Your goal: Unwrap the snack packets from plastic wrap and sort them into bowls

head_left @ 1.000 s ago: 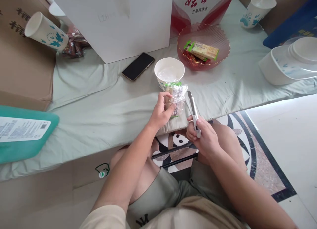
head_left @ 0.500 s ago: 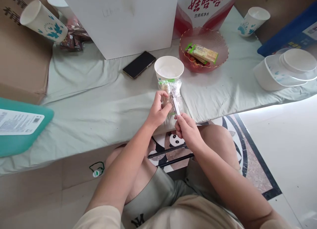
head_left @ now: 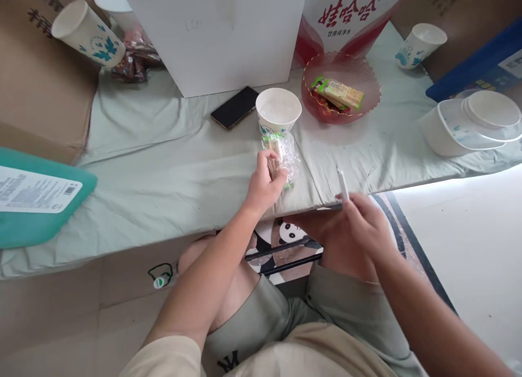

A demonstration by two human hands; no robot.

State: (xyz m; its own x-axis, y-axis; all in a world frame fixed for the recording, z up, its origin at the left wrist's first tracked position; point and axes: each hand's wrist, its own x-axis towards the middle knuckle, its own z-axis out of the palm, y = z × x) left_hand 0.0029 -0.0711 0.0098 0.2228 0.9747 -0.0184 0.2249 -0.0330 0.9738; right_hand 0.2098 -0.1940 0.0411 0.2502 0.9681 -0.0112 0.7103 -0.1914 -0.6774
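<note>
My left hand is closed on a clear plastic snack packet with green-edged ends, pinching it near the table's front edge. Pale biscuit-like pieces show through the plastic; my fingers hide part of it. Just behind the packet stands a white paper bowl with blue leaf prints. Off to the right, my right hand is wrapped round a slim white-handled knife, its thin tip pointing up and away from me. The knife is apart from the packet, and the right hand is slightly blurred.
A black phone lies left of the bowl. A pink glass bowl holds several snack packets. Paper cups, a white box, a teal jug and a white plastic tub stand around the cloth-covered table.
My right hand has drawn the knife away from the packet, to the right. My left hand still grips the packet in nearly the same spot. The view has shifted slightly.
</note>
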